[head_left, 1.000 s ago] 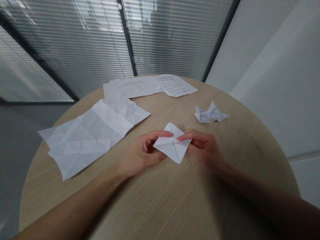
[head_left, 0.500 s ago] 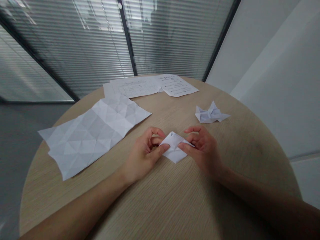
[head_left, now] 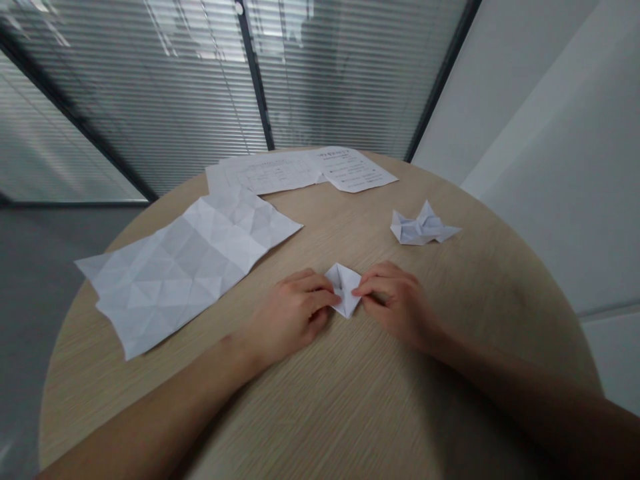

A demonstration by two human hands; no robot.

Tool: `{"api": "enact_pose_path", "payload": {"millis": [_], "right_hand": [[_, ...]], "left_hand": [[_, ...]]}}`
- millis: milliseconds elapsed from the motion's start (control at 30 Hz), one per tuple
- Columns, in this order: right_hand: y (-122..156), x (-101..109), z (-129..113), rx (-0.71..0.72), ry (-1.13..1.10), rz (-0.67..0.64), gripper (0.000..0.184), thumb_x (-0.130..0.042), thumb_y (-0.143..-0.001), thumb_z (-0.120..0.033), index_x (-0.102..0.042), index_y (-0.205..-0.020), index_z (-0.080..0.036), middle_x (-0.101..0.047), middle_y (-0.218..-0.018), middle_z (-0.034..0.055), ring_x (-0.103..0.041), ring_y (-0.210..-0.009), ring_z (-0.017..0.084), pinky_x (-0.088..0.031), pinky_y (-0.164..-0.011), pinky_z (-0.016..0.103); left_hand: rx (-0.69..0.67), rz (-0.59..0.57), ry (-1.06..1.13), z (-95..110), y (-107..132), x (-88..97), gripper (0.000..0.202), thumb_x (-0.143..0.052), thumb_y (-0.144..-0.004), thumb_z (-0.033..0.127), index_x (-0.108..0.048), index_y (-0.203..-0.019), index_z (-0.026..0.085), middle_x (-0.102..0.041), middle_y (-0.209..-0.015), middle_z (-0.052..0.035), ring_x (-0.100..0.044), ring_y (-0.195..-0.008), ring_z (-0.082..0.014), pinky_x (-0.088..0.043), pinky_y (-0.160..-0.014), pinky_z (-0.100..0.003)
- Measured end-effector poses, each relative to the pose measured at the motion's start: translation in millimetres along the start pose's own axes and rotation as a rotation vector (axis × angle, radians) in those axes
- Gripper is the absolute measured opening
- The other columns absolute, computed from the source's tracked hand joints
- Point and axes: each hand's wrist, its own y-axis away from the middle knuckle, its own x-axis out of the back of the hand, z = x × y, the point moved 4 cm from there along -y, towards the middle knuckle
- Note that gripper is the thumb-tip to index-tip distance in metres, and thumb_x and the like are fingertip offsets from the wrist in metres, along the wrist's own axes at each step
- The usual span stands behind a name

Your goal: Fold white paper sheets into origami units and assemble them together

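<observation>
Round wood counter (head_left: 480, 347) before slatted blinds (head_left: 150, 100): your left hand (head_left: 293, 310) and right hand (head_left: 400, 307) on small folded paper diamond (head_left: 343, 288), fingers (head_left: 320, 297) pinched narrow on its side corners. Creased sheet (head_left: 175, 267) left, paper model (head_left: 423, 227) right, printed pages (head_left: 300, 170) beyond.

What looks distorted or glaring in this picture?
In the head view, the wide lens stretches the left forearm and right forearm toward the corners and slants the window frames; daylight glare whitens the blinds.
</observation>
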Motion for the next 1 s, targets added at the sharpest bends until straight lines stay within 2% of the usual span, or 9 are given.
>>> {"api": "enact_pose_path", "payload": {"millis": [100, 200, 300, 467, 533, 600, 667, 867, 1000], "right_hand": [[0, -1, 1, -0.016, -0.004, -0.052, 0.026, -0.059, -0.073, 0.002, -0.073, -0.077, -0.019, -0.074, -0.082, 0.0048, -0.066, -0.08, 0.019, -0.05, -0.077, 0.034], [-1, -1, 1, -0.054, -0.003, -0.07, 0.017, -0.062, -0.08, -0.005, -0.072, -0.078, -0.019, -0.074, -0.082, 0.0051, -0.066, -0.081, 0.02, -0.05, -0.079, 0.035], [-1, -3, 4, -0.126, 0.041, -0.074, 0.012, -0.064, -0.085, -0.013, -0.072, -0.092, -0.018, -0.073, -0.091, 0.0074, -0.065, -0.09, 0.023, -0.05, -0.085, 0.039], [-2, -5, 11, -0.229, 0.025, -0.035, 0.048, -0.069, -0.08, -0.012, -0.061, -0.127, -0.019, -0.07, -0.11, 0.0094, -0.064, -0.1, 0.025, -0.05, -0.093, 0.044], [-3, -5, 12, -0.23, 0.007, -0.04, 0.042, -0.07, -0.08, -0.011, -0.065, -0.12, -0.019, -0.072, -0.103, 0.0079, -0.065, -0.094, 0.024, -0.05, -0.09, 0.043], [-3, -5, 11, -0.175, 0.004, -0.067, 0.023, -0.069, -0.082, -0.01, -0.071, -0.103, -0.019, -0.073, -0.096, 0.0064, -0.065, -0.091, 0.022, -0.05, -0.087, 0.04], [-3, -5, 7, -0.087, 0.022, -0.093, 0.015, -0.064, -0.085, -0.008, -0.073, -0.09, -0.019, -0.073, -0.09, 0.0055, -0.064, -0.088, 0.021, -0.049, -0.083, 0.038], [3, -4, -3, 0.08, 0.119, -0.142, 0.025, -0.061, -0.076, -0.003, -0.074, -0.092, -0.017, -0.073, -0.097, 0.0083, -0.064, -0.091, 0.024, -0.047, -0.086, 0.041], [1, -2, -5, 0.014, 0.065, -0.179, 0.006, -0.066, -0.083, -0.016, -0.072, -0.084, -0.017, -0.072, -0.096, 0.0085, -0.064, -0.091, 0.023, -0.048, -0.086, 0.04]], "left_hand": [[0.015, -0.04, 0.006, -3, 1, -3.6, 0.028, -0.05, -0.084, 0.003, -0.073, -0.094, 0.016, -0.072, -0.093, -0.0056, -0.064, -0.086, -0.0199, -0.054, -0.081, -0.034], [0.054, -0.017, -0.005, -8, 1, -4.5, 0.024, -0.049, -0.091, 0.008, -0.072, -0.094, 0.016, -0.072, -0.089, -0.0052, -0.064, -0.084, -0.0197, -0.054, -0.078, -0.033], [0.128, 0.013, -0.043, -13, 1, -5.9, 0.02, -0.053, -0.093, 0.011, -0.071, -0.099, 0.016, -0.07, -0.093, -0.0063, -0.063, -0.088, -0.0211, -0.054, -0.08, -0.035], [0.324, 0.054, -0.101, -22, 1, -5.2, 0.045, -0.067, -0.085, 0.014, -0.058, -0.129, 0.013, -0.066, -0.112, -0.0106, -0.061, -0.101, -0.0247, -0.053, -0.09, -0.041], [0.337, 0.045, -0.089, -22, 0, -4.5, 0.038, -0.067, -0.086, 0.016, -0.061, -0.124, 0.014, -0.068, -0.107, -0.009, -0.061, -0.099, -0.024, -0.053, -0.088, -0.039], [0.283, 0.009, -0.074, -20, 0, -4.5, 0.018, -0.062, -0.09, 0.016, -0.069, -0.106, 0.017, -0.069, -0.096, -0.0063, -0.061, -0.092, -0.0227, -0.052, -0.085, -0.037], [0.212, -0.034, -0.074, -16, 0, -4.7, 0.016, -0.055, -0.091, 0.013, -0.071, -0.09, 0.017, -0.069, -0.088, -0.0053, -0.059, -0.087, -0.0215, -0.051, -0.081, -0.036], [0.155, -0.138, -0.108, -7, 0, -2.9, 0.022, -0.055, -0.083, 0.008, -0.074, -0.09, 0.017, -0.068, -0.091, -0.0066, -0.058, -0.086, -0.0222, -0.05, -0.081, -0.038], [0.196, -0.181, -0.131, -4, -2, -1.7, 0.019, -0.059, -0.093, 0.028, -0.072, -0.086, 0.016, -0.066, -0.089, -0.0076, -0.059, -0.086, -0.0235, -0.049, -0.081, -0.04]]}}
